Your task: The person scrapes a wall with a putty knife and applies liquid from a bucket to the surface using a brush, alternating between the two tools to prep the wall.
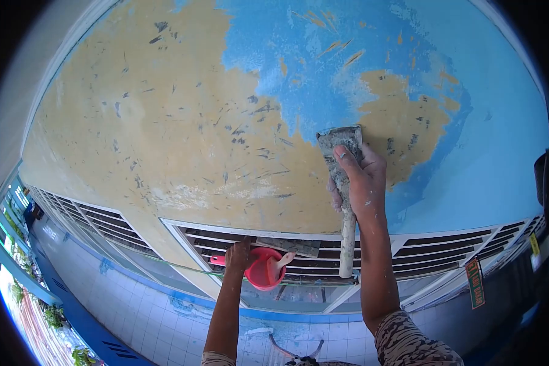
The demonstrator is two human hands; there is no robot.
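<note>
My right hand [363, 180] is closed around a wide putty-caked scraper [341, 152], thumb pressed on its blade. The blade's edge is at the wall [195, 122], where blue paint meets bare tan surface, and its long pale handle points down. Lower left, my left hand [238, 253] is closed on the handle of a red plastic dipper [263, 283], whose handle end shows on the hand's left. In the dipper rests a brush-like tool [284, 260] with a pale handle; its working end is not clear. My left fingers are partly hidden.
Below the wall runs a row of louvred window slats [445, 250] with white frames. A flat grey tool [290, 247] lies on the slats behind the dipper. A sign [474, 283] hangs at the right. Far below is a tiled floor [146, 311], with plants [53, 316] at the left.
</note>
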